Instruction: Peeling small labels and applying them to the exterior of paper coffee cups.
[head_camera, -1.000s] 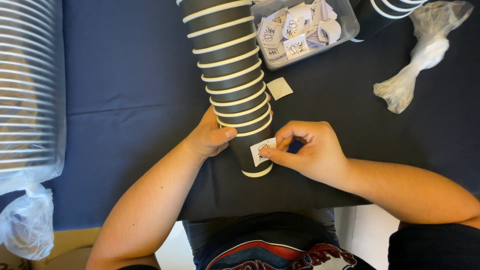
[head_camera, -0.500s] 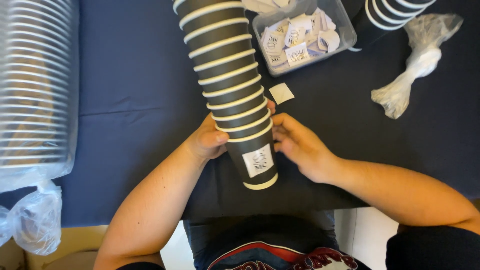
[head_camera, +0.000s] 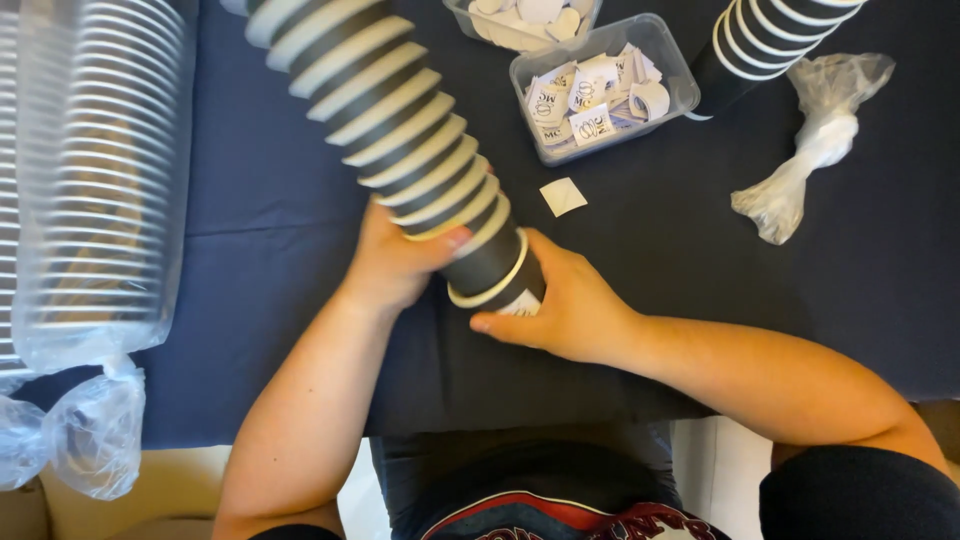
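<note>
both hands grip a tilted stack of nested dark paper cups with cream rims (head_camera: 400, 130) above a dark blue tablecloth (head_camera: 260, 180).

left hand (head_camera: 395, 262) is closed around the lower part of the stack, thumb lying across a cream rim. right hand (head_camera: 565, 305) is closed around the end cup (head_camera: 497, 272), which bears a white label partly hidden under the fingers. the stack runs from the upper left down to the centre. a small white square sticker (head_camera: 563, 196) lies just beyond the right hand. a clear plastic tub of printed stickers (head_camera: 603, 85) stands further back. a sleeve of cups in clear plastic wrap (head_camera: 95, 170) lies at the far left.
</note>
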